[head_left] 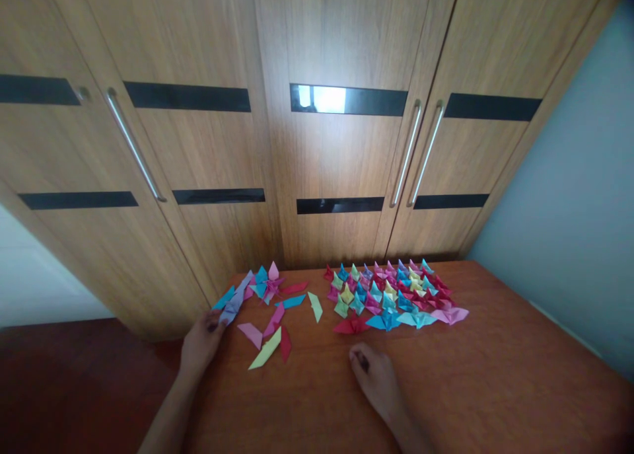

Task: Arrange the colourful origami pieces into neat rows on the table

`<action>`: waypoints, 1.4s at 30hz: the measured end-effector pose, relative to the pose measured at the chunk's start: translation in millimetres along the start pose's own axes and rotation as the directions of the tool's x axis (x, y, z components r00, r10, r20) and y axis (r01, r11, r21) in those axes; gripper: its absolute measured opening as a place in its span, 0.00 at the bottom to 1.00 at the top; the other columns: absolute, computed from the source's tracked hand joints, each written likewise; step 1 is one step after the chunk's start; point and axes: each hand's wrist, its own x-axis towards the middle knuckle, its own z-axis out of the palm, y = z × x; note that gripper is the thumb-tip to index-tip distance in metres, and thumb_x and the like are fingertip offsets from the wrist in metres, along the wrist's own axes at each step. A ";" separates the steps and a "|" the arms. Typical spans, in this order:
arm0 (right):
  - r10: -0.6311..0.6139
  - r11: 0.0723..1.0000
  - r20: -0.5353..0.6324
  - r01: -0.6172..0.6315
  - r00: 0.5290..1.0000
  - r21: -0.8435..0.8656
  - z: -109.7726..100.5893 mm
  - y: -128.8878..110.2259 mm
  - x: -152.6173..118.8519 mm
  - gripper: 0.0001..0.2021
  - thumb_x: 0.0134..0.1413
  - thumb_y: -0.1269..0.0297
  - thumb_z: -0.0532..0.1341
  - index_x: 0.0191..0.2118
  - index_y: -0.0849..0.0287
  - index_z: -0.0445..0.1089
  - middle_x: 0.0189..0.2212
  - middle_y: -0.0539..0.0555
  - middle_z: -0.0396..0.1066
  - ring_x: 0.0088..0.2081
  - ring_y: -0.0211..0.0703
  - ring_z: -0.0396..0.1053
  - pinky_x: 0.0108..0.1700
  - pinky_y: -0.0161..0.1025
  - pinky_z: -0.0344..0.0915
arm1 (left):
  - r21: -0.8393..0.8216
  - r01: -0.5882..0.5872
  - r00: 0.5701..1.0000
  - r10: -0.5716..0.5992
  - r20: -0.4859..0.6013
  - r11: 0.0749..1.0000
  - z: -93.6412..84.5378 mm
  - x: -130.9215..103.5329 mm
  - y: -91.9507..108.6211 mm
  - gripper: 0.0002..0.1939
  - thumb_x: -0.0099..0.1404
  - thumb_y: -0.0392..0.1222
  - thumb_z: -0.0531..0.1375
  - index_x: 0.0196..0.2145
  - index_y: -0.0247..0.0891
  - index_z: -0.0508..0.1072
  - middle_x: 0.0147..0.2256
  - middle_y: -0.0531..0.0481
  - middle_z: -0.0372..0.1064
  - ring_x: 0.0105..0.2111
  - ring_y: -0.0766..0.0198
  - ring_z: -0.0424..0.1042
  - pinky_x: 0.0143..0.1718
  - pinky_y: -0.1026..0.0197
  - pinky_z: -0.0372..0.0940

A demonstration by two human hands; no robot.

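Note:
My left hand [201,340] rests at the left edge of the brown wooden table [495,388], its fingertips touching the near end of a lavender folded paper strip [234,302]. My right hand [372,375] lies on the table with fingers curled, nothing visible in it, just in front of a red folded paper figure [351,326]. Several loose folded paper pieces in pink, yellow-green, blue and red [270,335] lie between the hands. A dense group of several small coloured origami figures [391,292] is laid in rows at the back right.
Wooden wardrobe doors with black bands and long metal handles [411,153] stand right behind the table. A pale blue wall [579,209] runs along the right. Dark red floor [74,388] shows left of the table edge.

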 end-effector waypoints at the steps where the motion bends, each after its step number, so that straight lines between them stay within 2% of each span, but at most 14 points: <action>1: 0.002 1.000 0.004 -0.002 1.000 0.003 -0.1 0.0 0.1 0.11 0.56 0.62 0.50 0.30 0.56 0.68 0.21 0.48 0.69 0.23 0.38 0.67 0.28 0.32 0.58 | -0.073 -0.008 1.000 0.008 -0.004 0.997 0.0 -3.2 4.3 0.21 0.54 0.55 0.57 0.40 0.38 0.68 0.35 0.45 0.75 0.41 0.50 0.73 0.42 0.55 0.64; 3: 0.008 1.000 0.007 -0.008 1.000 0.010 -0.4 -0.2 0.4 0.12 0.56 0.61 0.50 0.29 0.57 0.67 0.21 0.48 0.68 0.24 0.38 0.67 0.28 0.32 0.58 | -0.241 -0.022 1.000 0.022 -0.002 0.970 2.3 -15.4 19.9 0.23 0.51 0.56 0.59 0.39 0.36 0.69 0.35 0.44 0.74 0.40 0.50 0.72 0.43 0.55 0.64; 5: 0.024 0.999 0.011 -0.024 1.000 0.028 -1.2 -0.6 0.7 0.12 0.57 0.59 0.50 0.29 0.57 0.68 0.21 0.49 0.68 0.24 0.39 0.66 0.28 0.33 0.58 | -0.436 -0.019 0.999 0.037 0.033 0.900 10.1 -35.1 42.6 0.25 0.50 0.57 0.61 0.39 0.36 0.69 0.35 0.45 0.74 0.39 0.53 0.72 0.41 0.57 0.64; 7: 0.046 0.996 0.025 -0.048 0.999 0.073 -2.6 -1.4 0.7 0.14 0.57 0.57 0.50 0.30 0.57 0.68 0.21 0.49 0.68 0.24 0.39 0.66 0.29 0.33 0.58 | -0.580 0.040 0.978 0.088 0.190 0.813 24.0 -59.6 68.2 0.26 0.51 0.57 0.63 0.42 0.36 0.69 0.33 0.47 0.73 0.33 0.58 0.72 0.36 0.60 0.64; 10: 0.080 0.970 0.045 -0.088 0.996 0.227 -5.6 -2.3 0.1 0.16 0.58 0.53 0.50 0.30 0.58 0.68 0.21 0.50 0.68 0.25 0.40 0.66 0.29 0.33 0.60 | -0.679 0.157 0.893 0.190 0.407 0.717 49.0 -95.8 103.0 0.23 0.53 0.54 0.63 0.42 0.37 0.69 0.32 0.50 0.72 0.29 0.64 0.70 0.31 0.64 0.63; 12: 0.111 0.918 0.046 -0.120 0.993 0.379 -7.8 -2.1 -0.3 0.18 0.58 0.50 0.50 0.31 0.59 0.68 0.22 0.50 0.68 0.26 0.39 0.67 0.29 0.33 0.60 | -0.703 0.189 0.831 0.270 0.487 0.686 62.5 -114.8 120.8 0.19 0.55 0.51 0.63 0.41 0.38 0.70 0.32 0.50 0.71 0.28 0.65 0.69 0.31 0.65 0.62; 16: 0.185 0.737 0.054 -0.175 0.981 0.653 -12.1 -1.6 0.3 0.23 0.59 0.46 0.47 0.35 0.61 0.69 0.24 0.53 0.70 0.24 0.38 0.66 0.25 0.32 0.59 | -0.723 0.210 0.725 0.391 0.566 0.658 77.9 -139.1 141.7 0.15 0.57 0.48 0.62 0.40 0.39 0.70 0.34 0.50 0.71 0.32 0.64 0.68 0.34 0.64 0.63; 19: 0.202 0.621 0.126 -0.226 0.971 0.750 -13.6 -2.4 0.7 0.23 0.57 0.45 0.49 0.41 0.60 0.68 0.25 0.53 0.70 0.24 0.38 0.68 0.23 0.32 0.59 | -0.709 0.218 0.654 0.439 0.616 0.670 86.2 -149.6 145.6 0.15 0.57 0.48 0.62 0.39 0.37 0.71 0.34 0.49 0.71 0.33 0.62 0.68 0.34 0.63 0.63; 21: 0.184 0.611 0.204 -0.274 0.962 0.743 -12.4 -2.9 0.2 0.21 0.53 0.46 0.56 0.43 0.58 0.67 0.27 0.52 0.71 0.23 0.38 0.68 0.22 0.31 0.59 | -0.707 0.215 0.622 0.464 0.631 0.674 92.1 -154.3 143.7 0.15 0.58 0.48 0.62 0.39 0.37 0.71 0.33 0.49 0.70 0.32 0.62 0.68 0.34 0.62 0.62; 24: 0.163 0.679 0.291 -0.321 0.943 0.660 -8.5 -3.1 -1.1 0.18 0.47 0.49 0.62 0.39 0.58 0.68 0.24 0.50 0.70 0.21 0.36 0.66 0.20 0.30 0.57 | -0.713 0.196 0.640 0.463 0.613 0.673 99.2 -158.1 137.2 0.17 0.58 0.47 0.62 0.44 0.38 0.69 0.31 0.51 0.69 0.31 0.63 0.68 0.33 0.63 0.61; 26: 0.165 0.716 0.294 -0.319 0.941 0.620 -6.8 -3.3 -1.6 0.16 0.47 0.52 0.63 0.35 0.59 0.69 0.22 0.49 0.69 0.21 0.36 0.65 0.20 0.30 0.57 | -0.705 0.178 0.651 0.455 0.608 0.687 101.9 -158.4 132.3 0.20 0.57 0.47 0.62 0.46 0.38 0.67 0.29 0.52 0.68 0.31 0.64 0.67 0.33 0.64 0.60; 32: 0.107 0.788 0.194 -0.202 0.975 0.581 -11.9 -8.3 -0.4 0.10 0.46 0.58 0.64 0.32 0.59 0.71 0.28 0.51 0.71 0.28 0.39 0.67 0.30 0.33 0.62 | -0.688 0.170 0.602 0.479 0.639 0.705 105.9 -157.2 122.5 0.13 0.58 0.45 0.62 0.38 0.36 0.69 0.33 0.50 0.70 0.34 0.63 0.68 0.36 0.64 0.60; 39: 0.136 0.751 0.209 -0.239 0.968 0.616 -11.6 -10.8 -1.2 0.13 0.43 0.58 0.66 0.36 0.58 0.72 0.32 0.52 0.72 0.33 0.42 0.69 0.34 0.35 0.64 | -0.651 0.202 0.607 0.428 0.669 0.732 101.7 -159.2 129.2 0.12 0.58 0.44 0.61 0.38 0.37 0.67 0.31 0.52 0.70 0.30 0.64 0.68 0.32 0.65 0.61; 42: 0.120 0.720 0.242 -0.252 0.963 0.646 -9.2 -9.7 -1.7 0.13 0.42 0.59 0.66 0.35 0.58 0.71 0.31 0.52 0.72 0.32 0.41 0.69 0.34 0.35 0.64 | -0.620 0.151 0.597 0.428 0.678 0.770 99.9 -159.4 129.8 0.10 0.59 0.46 0.60 0.34 0.36 0.70 0.30 0.51 0.70 0.29 0.65 0.68 0.32 0.64 0.61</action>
